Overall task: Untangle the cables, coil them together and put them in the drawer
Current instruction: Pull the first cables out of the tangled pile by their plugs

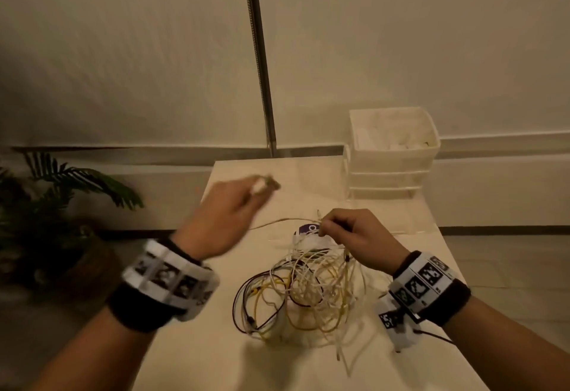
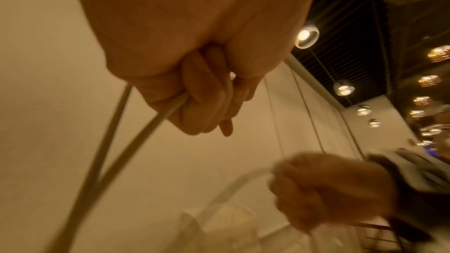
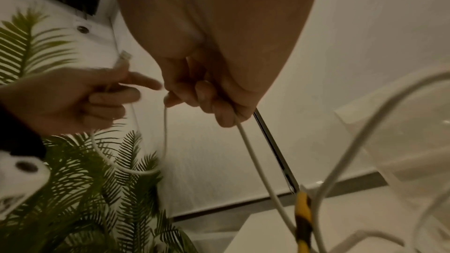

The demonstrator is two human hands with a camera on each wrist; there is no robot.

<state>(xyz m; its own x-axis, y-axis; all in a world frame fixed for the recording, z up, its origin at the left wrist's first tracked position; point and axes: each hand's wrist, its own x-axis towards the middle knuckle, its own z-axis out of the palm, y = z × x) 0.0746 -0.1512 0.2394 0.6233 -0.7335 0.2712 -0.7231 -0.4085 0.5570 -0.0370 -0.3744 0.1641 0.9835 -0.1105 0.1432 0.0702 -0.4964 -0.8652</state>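
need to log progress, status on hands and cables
Left hand grips white cable end; right hand pinches same cable. Tangle still knotted on table. Drawer open.

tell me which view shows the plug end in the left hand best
The right wrist view: the white plug end sticks up clear of the left hand, whose grip pinches its cable. The head view shows it only as a motion-blurred smear; the left wrist view hides it behind curled fingers.

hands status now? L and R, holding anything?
Left hand: grips the white cable at its plug end.
Right hand: pinches the same white cable above the tangle.
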